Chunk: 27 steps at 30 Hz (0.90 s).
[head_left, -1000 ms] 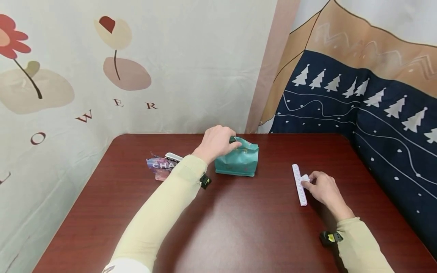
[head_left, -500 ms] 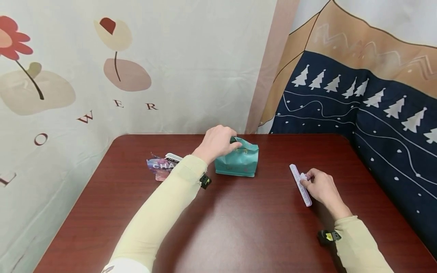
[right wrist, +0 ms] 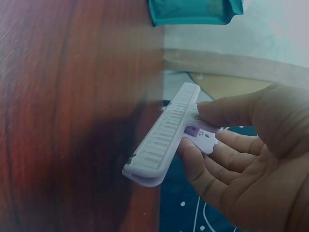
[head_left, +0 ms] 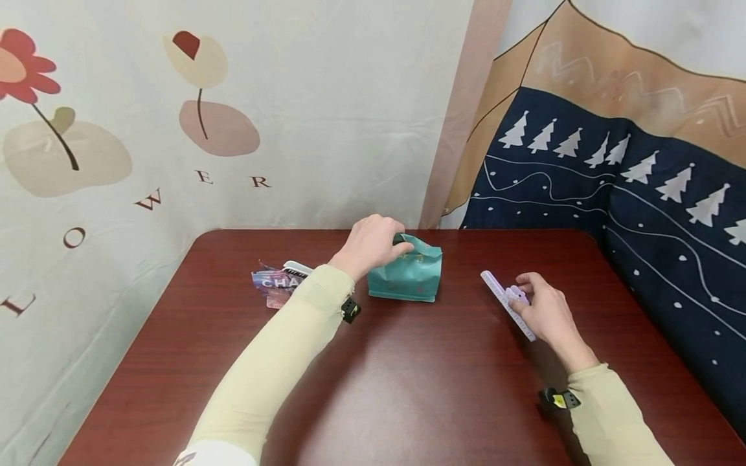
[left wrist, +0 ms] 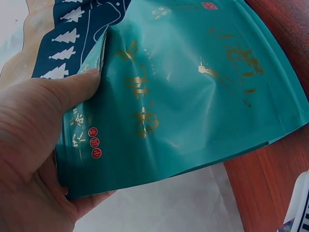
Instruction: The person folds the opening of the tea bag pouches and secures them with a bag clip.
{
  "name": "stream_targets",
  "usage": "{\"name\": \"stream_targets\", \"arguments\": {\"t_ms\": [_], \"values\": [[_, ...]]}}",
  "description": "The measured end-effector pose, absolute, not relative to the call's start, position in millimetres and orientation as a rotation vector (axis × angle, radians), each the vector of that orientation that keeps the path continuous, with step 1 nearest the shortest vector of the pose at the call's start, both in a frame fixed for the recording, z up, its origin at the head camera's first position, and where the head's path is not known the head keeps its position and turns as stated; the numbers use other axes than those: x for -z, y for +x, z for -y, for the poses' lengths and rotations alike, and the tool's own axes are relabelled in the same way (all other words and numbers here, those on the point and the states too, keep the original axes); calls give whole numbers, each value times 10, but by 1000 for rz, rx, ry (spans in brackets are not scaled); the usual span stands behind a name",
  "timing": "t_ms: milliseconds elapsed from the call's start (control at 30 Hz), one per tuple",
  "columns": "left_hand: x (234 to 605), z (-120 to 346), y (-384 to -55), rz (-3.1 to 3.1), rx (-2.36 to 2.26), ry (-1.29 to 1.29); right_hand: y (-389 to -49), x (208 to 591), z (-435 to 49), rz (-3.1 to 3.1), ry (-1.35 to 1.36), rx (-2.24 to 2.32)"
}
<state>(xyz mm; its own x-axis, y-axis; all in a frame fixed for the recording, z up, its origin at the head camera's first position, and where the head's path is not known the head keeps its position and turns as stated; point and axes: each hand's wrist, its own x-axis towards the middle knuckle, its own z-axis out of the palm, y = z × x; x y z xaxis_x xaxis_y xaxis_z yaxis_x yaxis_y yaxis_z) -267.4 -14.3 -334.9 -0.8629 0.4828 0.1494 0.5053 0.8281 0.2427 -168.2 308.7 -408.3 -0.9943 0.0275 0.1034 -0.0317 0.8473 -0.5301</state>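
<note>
My left hand (head_left: pixel 373 241) holds the top edge of a teal pouch (head_left: pixel 415 275) that stands near the back of the table. In the left wrist view the thumb presses one side of the pouch (left wrist: pixel 183 101) and the fingers reach behind it; gold characters mark its front. Off to the right, my right hand (head_left: pixel 548 310) grips a pale lilac bag clip (head_left: pixel 502 294) by its handles. The right wrist view shows the long ruled bar of the clip (right wrist: pixel 164 133) with the thumb on one handle and fingers on the other.
Left of the pouch, partly behind my left sleeve, lie a purple-pink printed packet (head_left: pixel 274 281) and a white brush-like item with dark bristles (head_left: pixel 298 267). The reddish-brown table (head_left: pixel 431 388) meets a printed curtain (head_left: pixel 326 129) at the back and a navy one on the right.
The bag clip in my right hand has turned, its far end swinging left and its near end right, and shifted slightly toward the pouch. My left hand stays on the pouch.
</note>
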Motion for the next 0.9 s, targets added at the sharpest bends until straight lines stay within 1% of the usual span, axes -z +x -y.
{"name": "stream_targets", "arguments": {"t_ms": [433, 900], "values": [[3354, 138, -2664, 2919, 436, -797, -1712, 3951, -2954, 2805, 161, -892], [3333, 140, -2650, 2930, 430, -796, -1795, 3875, -2833, 2691, 181, -964]]}}
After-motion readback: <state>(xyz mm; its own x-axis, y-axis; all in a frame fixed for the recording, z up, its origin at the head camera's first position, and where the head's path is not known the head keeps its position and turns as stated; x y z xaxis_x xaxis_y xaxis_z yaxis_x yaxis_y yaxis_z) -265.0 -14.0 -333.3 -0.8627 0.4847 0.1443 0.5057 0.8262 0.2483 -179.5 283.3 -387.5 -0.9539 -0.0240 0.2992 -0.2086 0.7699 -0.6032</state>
